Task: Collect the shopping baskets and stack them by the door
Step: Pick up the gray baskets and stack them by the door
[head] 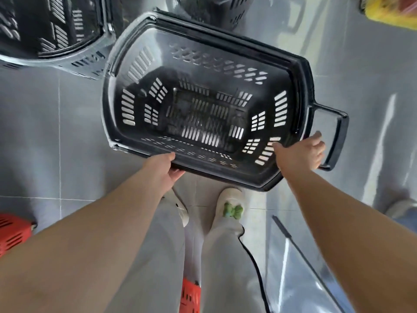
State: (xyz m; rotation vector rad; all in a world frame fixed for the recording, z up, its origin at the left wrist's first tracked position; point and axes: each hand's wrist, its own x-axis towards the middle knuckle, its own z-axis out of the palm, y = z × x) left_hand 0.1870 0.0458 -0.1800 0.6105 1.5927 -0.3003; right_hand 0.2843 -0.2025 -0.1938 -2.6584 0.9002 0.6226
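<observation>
Both hands (pixel 300 152) on empty black basket (pixel 203 105)

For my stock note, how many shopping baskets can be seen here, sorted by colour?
Black baskets: 3 (held one, top left, top centre)
Red baskets: 2 (left edge, bottom)
Total: 5

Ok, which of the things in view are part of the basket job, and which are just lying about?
Part of the job:
black basket, held at its near rim by the left hand and right hand
black baskets at top left
black basket at top centre
red basket at left edge
red basket by the legs

Lying about:
yellow item at top right
black cable
</observation>
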